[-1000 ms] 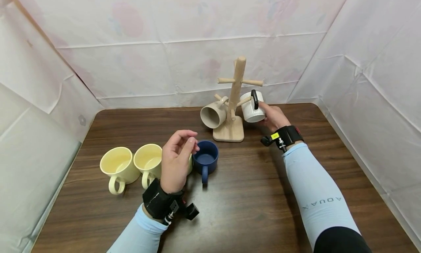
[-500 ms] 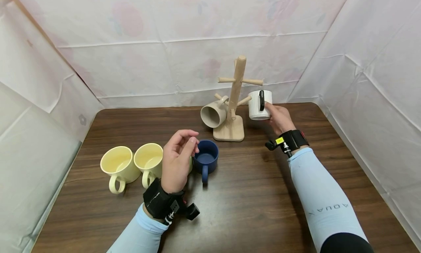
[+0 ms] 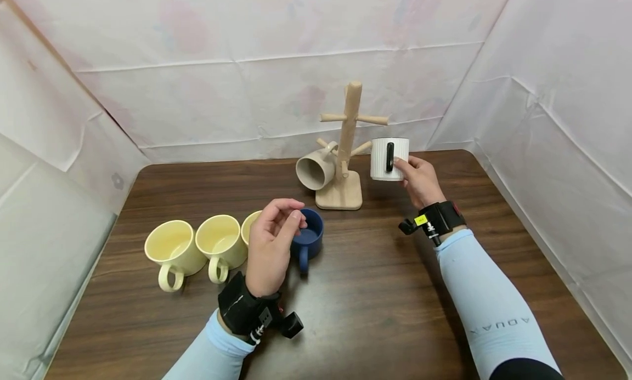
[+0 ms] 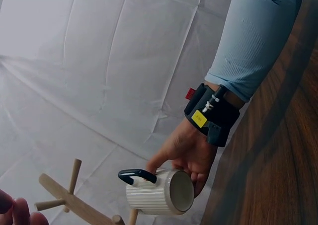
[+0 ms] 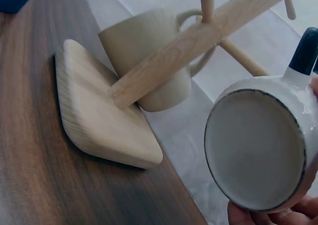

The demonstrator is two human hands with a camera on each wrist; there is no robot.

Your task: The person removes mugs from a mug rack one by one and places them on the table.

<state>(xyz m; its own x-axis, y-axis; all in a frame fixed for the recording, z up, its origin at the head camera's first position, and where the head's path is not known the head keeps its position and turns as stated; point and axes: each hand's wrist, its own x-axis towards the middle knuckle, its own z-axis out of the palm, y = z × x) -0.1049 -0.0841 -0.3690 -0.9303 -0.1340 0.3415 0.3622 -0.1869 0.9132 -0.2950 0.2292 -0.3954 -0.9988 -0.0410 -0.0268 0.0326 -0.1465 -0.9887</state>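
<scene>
The right hand [image 3: 421, 181] is gripping a white mug [image 3: 379, 160] by its side, near the black handle [image 3: 390, 157], and is holding it off the desk [image 3: 355, 308], just beside a lower peg [image 3: 361, 148] of the rack [image 3: 348, 130]. A beige mug [image 3: 312, 170] is hanging there, tilted. The left hand [image 3: 271, 248], fingers loosely bent, is holding nothing and partly hiding a blue mug [image 3: 313, 240] and the nearest of three yellow mugs [image 3: 173, 248].

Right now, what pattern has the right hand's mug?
Vertical ribs on the white mug, clearest in the head view.
</scene>
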